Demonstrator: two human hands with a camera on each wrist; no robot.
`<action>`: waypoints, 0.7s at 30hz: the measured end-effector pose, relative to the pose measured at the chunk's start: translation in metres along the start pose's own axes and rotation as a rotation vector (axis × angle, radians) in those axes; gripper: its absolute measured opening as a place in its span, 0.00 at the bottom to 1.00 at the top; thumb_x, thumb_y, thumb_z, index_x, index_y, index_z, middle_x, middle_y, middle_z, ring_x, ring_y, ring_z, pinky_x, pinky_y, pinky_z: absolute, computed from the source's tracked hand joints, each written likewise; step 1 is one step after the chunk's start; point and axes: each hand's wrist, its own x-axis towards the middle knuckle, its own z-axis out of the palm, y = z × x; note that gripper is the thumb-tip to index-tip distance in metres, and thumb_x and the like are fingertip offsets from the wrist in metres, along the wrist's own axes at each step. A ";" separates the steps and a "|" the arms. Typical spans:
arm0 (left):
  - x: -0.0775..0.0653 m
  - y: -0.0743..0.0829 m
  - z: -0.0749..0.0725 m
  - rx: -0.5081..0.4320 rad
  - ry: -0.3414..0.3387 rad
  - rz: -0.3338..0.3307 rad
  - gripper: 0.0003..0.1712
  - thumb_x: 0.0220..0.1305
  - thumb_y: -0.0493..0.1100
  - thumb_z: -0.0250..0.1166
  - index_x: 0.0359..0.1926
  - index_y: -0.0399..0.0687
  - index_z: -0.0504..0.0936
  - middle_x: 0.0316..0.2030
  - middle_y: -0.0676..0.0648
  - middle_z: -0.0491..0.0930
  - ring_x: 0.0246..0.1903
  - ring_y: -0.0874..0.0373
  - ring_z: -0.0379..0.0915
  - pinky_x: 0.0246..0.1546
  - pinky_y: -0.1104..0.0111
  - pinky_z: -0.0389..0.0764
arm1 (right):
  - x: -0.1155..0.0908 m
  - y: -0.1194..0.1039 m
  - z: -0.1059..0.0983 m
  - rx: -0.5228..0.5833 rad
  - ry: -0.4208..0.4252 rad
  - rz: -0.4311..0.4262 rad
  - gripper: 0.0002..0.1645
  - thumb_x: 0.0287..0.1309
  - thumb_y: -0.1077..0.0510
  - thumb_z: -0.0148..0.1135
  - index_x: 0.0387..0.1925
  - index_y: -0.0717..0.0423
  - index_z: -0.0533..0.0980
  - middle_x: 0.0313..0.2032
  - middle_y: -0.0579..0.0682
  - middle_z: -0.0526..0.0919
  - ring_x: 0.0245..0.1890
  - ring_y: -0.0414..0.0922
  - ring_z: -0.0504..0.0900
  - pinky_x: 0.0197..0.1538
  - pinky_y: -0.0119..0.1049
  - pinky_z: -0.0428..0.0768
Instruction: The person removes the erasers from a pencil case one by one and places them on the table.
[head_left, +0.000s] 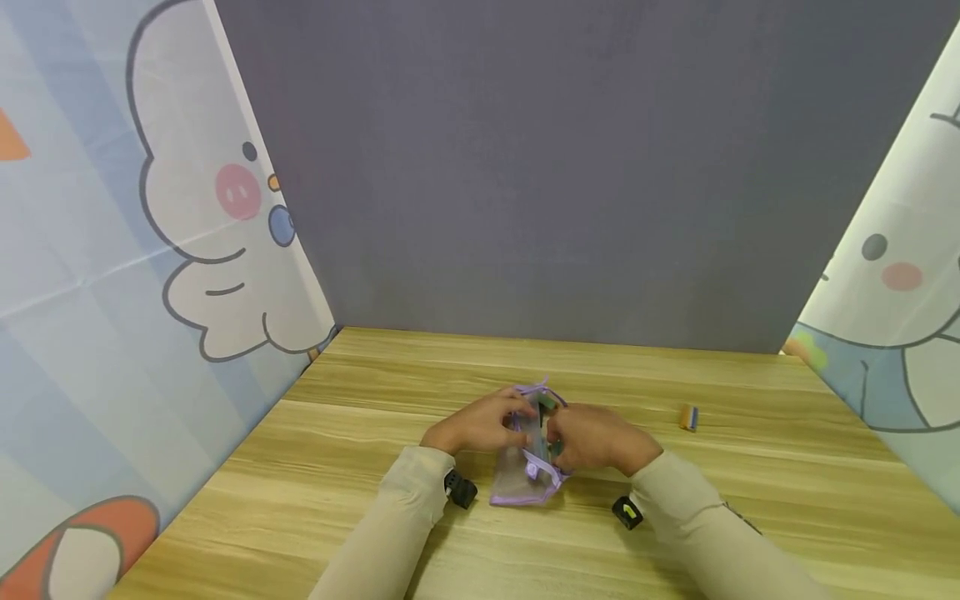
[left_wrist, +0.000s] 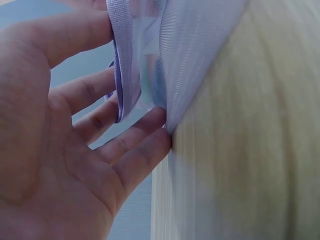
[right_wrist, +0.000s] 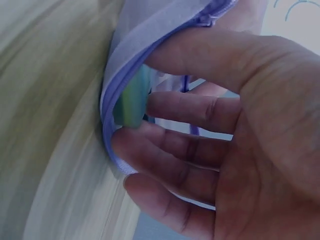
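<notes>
A mesh pouch (head_left: 516, 479) with purple trim and a zip lies on the table between both hands, its mouth spread toward the right. My left hand (head_left: 483, 422) holds its left side; in the left wrist view the thumb and fingers bend about the purple edge (left_wrist: 125, 55), two fingertips low against the mesh. My right hand (head_left: 596, 435) reaches into the mouth with bent fingers. In the right wrist view a green and yellow block (right_wrist: 132, 100) sits between thumb and fingertips, partly behind the zip edge. Another green piece (head_left: 547, 402) shows at the pouch's far end.
A small orange, white and blue block (head_left: 688, 418) lies on the wooden table (head_left: 375, 375) to the right of the pouch. A dark grey panel (head_left: 540, 167) stands behind the table. Cartoon-printed cloths (head_left: 90, 292) hang at both sides.
</notes>
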 end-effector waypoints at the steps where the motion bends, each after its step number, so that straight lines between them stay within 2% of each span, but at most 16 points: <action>1: 0.001 0.000 0.000 0.000 0.001 -0.001 0.25 0.61 0.48 0.70 0.59 0.51 0.82 0.54 0.58 0.72 0.49 0.62 0.70 0.51 0.70 0.73 | -0.001 0.000 0.000 -0.005 0.012 -0.003 0.07 0.40 0.57 0.73 0.25 0.46 0.82 0.22 0.36 0.74 0.23 0.38 0.71 0.28 0.38 0.73; 6: 0.001 0.003 0.000 -0.004 -0.002 -0.010 0.24 0.60 0.47 0.70 0.58 0.50 0.82 0.54 0.57 0.72 0.49 0.61 0.70 0.51 0.69 0.73 | -0.003 0.001 0.001 -0.010 0.040 -0.011 0.08 0.39 0.56 0.73 0.27 0.47 0.84 0.24 0.37 0.77 0.24 0.38 0.72 0.29 0.38 0.75; 11: 0.001 0.003 -0.002 -0.002 -0.003 -0.008 0.24 0.61 0.46 0.71 0.59 0.49 0.82 0.54 0.57 0.73 0.49 0.62 0.70 0.51 0.69 0.73 | -0.003 -0.001 -0.001 -0.002 0.035 0.000 0.11 0.43 0.55 0.74 0.34 0.49 0.87 0.32 0.41 0.84 0.29 0.38 0.77 0.35 0.40 0.80; 15: 0.002 0.002 -0.003 0.005 0.005 0.004 0.24 0.60 0.45 0.71 0.58 0.48 0.82 0.54 0.56 0.73 0.49 0.61 0.71 0.52 0.69 0.73 | -0.003 0.000 -0.004 -0.004 0.030 0.005 0.12 0.46 0.54 0.74 0.36 0.49 0.87 0.34 0.42 0.85 0.31 0.39 0.78 0.37 0.42 0.81; 21: 0.001 0.001 -0.003 0.019 -0.009 -0.014 0.24 0.61 0.46 0.71 0.59 0.50 0.82 0.55 0.57 0.73 0.51 0.62 0.70 0.53 0.68 0.73 | -0.003 0.002 -0.003 0.017 0.005 0.011 0.13 0.50 0.52 0.72 0.40 0.49 0.86 0.37 0.42 0.84 0.33 0.40 0.79 0.39 0.44 0.81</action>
